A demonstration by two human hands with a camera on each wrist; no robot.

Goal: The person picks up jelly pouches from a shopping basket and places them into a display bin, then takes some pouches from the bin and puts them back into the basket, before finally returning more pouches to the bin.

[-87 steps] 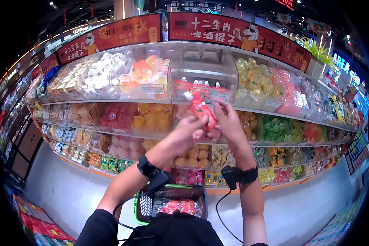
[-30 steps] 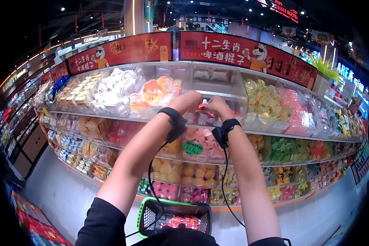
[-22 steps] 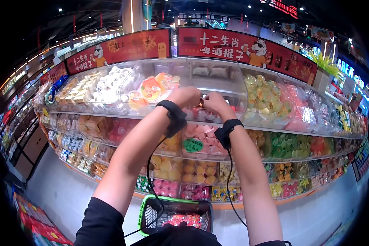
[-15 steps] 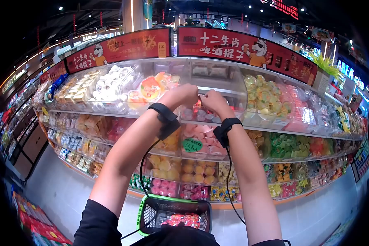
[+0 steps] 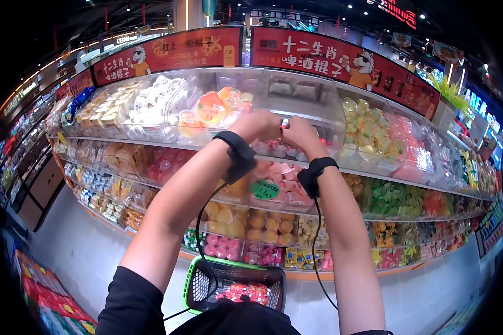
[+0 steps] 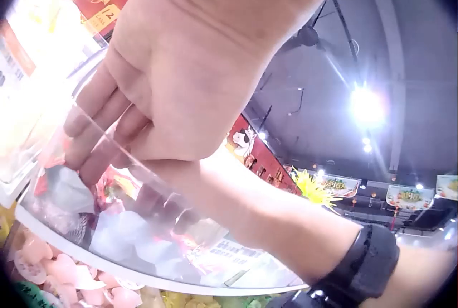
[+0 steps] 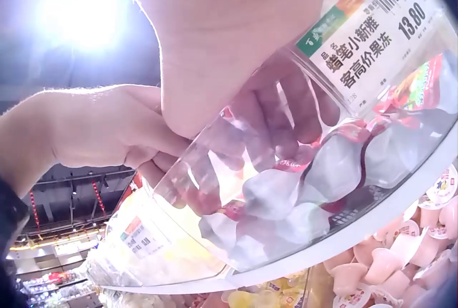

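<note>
Both hands reach over the front wall of a clear bin on the top shelf. In the head view a small red-and-white pouch (image 5: 285,124) shows between them; my left hand (image 5: 262,125) pinches its left side and my right hand (image 5: 300,134) its right side. Through the clear plastic in the left wrist view, the fingers of my left hand (image 6: 179,79) bend down beside red wrapping. White-bottomed pouches (image 7: 333,168) lie below the fingers of my right hand (image 7: 236,29) in the right wrist view. The fingertips are partly hidden.
A green-rimmed basket (image 5: 191,282) with red packs stands below, near my body. Bins of yellow jellies (image 5: 369,131) and peach-coloured packs (image 5: 212,109) flank this bin. A price label (image 7: 379,36) is fixed to its front, and red signs (image 5: 296,53) stand above.
From in front of the shelves, where they held red wrapping, both hands have moved up and forward to the bin. Lately they have stayed close together there, while the head view has shifted slightly.
</note>
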